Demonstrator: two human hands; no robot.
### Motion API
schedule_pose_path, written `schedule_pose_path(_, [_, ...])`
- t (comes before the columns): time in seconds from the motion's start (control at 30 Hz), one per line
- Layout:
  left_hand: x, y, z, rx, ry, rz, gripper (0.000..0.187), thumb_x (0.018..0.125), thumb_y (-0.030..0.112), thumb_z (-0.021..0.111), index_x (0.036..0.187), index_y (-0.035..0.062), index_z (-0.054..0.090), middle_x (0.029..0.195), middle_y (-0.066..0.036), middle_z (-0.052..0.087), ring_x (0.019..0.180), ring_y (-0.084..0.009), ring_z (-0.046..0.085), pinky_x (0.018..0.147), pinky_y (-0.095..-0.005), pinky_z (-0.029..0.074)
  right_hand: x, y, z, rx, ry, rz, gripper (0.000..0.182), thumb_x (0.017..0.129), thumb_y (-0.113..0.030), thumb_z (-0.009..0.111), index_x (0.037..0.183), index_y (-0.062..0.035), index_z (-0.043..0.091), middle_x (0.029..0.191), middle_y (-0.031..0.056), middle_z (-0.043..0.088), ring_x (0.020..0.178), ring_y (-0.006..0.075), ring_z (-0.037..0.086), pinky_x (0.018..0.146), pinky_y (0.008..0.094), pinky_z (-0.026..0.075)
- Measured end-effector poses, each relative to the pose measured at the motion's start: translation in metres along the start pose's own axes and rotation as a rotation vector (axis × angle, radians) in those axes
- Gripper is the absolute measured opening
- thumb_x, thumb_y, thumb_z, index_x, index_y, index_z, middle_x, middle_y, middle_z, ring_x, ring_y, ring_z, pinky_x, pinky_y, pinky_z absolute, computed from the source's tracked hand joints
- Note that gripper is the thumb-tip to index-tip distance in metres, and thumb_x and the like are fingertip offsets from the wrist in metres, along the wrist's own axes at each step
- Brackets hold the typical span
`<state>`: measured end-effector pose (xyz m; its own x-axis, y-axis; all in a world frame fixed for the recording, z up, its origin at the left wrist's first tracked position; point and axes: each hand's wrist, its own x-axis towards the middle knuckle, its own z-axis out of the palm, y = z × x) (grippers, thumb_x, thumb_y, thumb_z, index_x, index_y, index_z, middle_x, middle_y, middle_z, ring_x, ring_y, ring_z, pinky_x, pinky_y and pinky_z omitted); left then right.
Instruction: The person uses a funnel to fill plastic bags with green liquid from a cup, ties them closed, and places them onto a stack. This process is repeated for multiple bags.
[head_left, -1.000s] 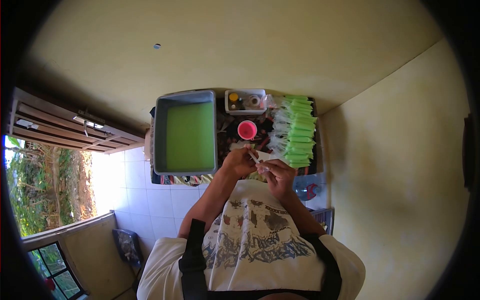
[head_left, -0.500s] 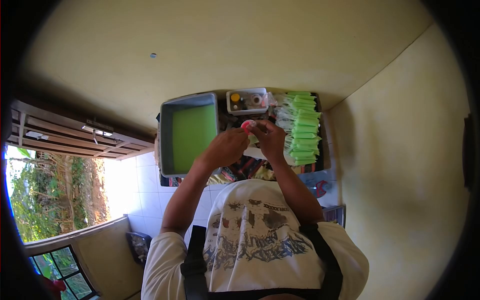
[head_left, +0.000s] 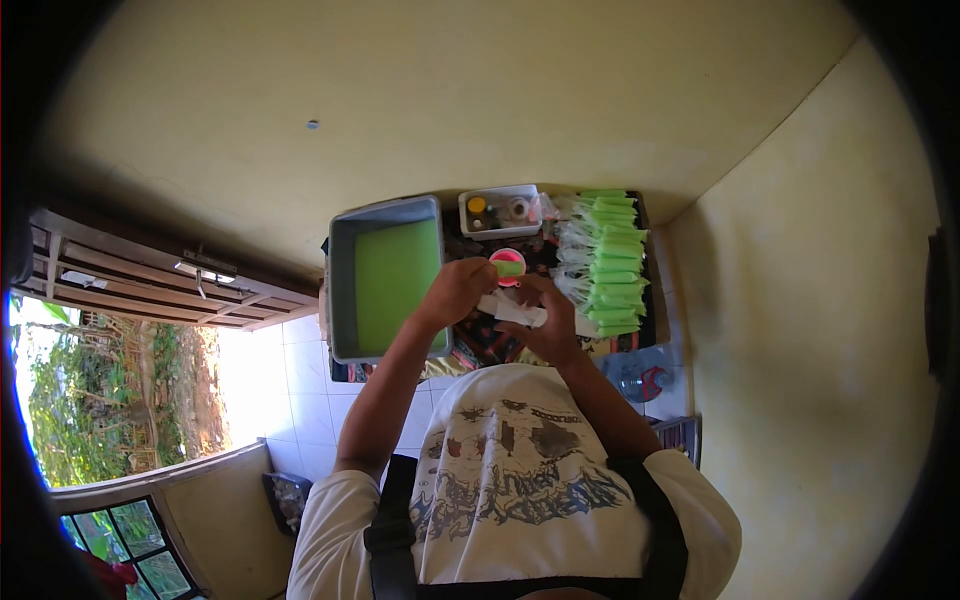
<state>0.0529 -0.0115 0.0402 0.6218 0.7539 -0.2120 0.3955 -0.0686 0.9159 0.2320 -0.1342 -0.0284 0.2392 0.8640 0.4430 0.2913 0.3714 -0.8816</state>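
A pink-rimmed round container (head_left: 507, 256) is on the patterned cloth beyond my hands. My left hand (head_left: 460, 292) is closed, its fingertips pinched at the end of a small green-filled bag (head_left: 508, 269) over the container. Close by on the right, my right hand (head_left: 547, 322) has its thumb and fingers spread, with no clear hold on anything. A whitish strip (head_left: 520, 312) shows between the two hands; whether either touches it is unclear. To the left stands a grey tub (head_left: 337, 290) of green liquid (head_left: 395, 285).
Filled green bags (head_left: 617, 280) lie in a stacked row at the right, their clear ends pointing left. A white tray (head_left: 500, 233) with a yellow-capped bottle (head_left: 477, 206) stands at the back. A clear water jug (head_left: 638, 378) is on the floor at the lower right.
My hands have moved apart; my right hand has gone down and its fingers have opened. The pink container and the green bag now show between them. The whole view has shifted slightly.
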Motion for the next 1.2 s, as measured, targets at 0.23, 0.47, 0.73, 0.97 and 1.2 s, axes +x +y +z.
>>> schedule_pose_path(0.23, [0.002, -0.01, 0.016, -0.232, 0.063, -0.132, 0.035, 0.113, 0.03, 0.056, 0.095, 0.0053, 0.074, 0.086, -0.001, 0.068, 0.08, -0.0105, 0.061, 0.072, -0.0273, 0.047, 0.002, -0.012, 0.003, -0.018, -0.029, -0.009, 0.022, 0.087, -0.005, 0.088, 0.108, -0.0042, 0.082, 0.097, 0.0128, 0.08, 0.082, 0.0214, 0.079, 0.073, 0.0335, 0.062])
schedule_pose_path(0.47, [0.0, -0.024, 0.028, -0.971, 0.02, -0.503, 0.033, 0.115, 0.029, 0.055, 0.104, 0.002, 0.072, 0.088, -0.007, 0.069, 0.079, -0.0201, 0.066, 0.075, -0.0363, 0.056, 0.002, -0.038, -0.002, -0.044, -0.227, -0.168, 0.02, 0.086, -0.006, 0.088, 0.105, -0.0098, 0.084, 0.097, 0.0052, 0.081, 0.081, 0.0205, 0.079, 0.072, 0.033, 0.063])
schedule_pose_path(0.73, [0.0, -0.044, 0.042, -1.001, 0.011, -0.472, 0.029, 0.114, 0.023, 0.052, 0.104, 0.0015, 0.069, 0.09, -0.01, 0.069, 0.082, -0.024, 0.069, 0.075, -0.0383, 0.057, -0.01, -0.03, -0.01, 0.167, -0.247, 0.075, 0.022, 0.09, 0.001, 0.084, 0.111, -0.003, 0.082, 0.103, 0.0107, 0.082, 0.089, 0.0178, 0.079, 0.075, 0.0316, 0.062])
schedule_pose_path(0.97, [-0.019, 0.006, 0.014, -0.512, -0.058, -0.336, 0.027, 0.111, 0.018, 0.048, 0.1, 0.0015, 0.067, 0.097, -0.011, 0.071, 0.086, -0.0237, 0.07, 0.078, -0.0408, 0.057, 0.003, -0.012, -0.008, 0.803, 0.189, 0.536, 0.026, 0.107, -0.007, 0.065, 0.128, 0.0038, 0.075, 0.107, 0.0125, 0.078, 0.094, 0.0162, 0.074, 0.085, 0.0315, 0.059])
schedule_pose_path(1.2, [-0.025, 0.054, -0.003, 0.722, 0.028, 0.363, 0.018, 0.104, 0.015, 0.056, 0.094, 0.0011, 0.064, 0.098, -0.017, 0.066, 0.094, -0.0369, 0.068, 0.082, -0.0482, 0.055, 0.053, -0.04, 0.002, 0.082, 0.059, 0.211, 0.022, 0.1, -0.007, 0.073, 0.12, -0.0014, 0.081, 0.101, 0.0077, 0.082, 0.088, 0.0126, 0.076, 0.081, 0.028, 0.059])
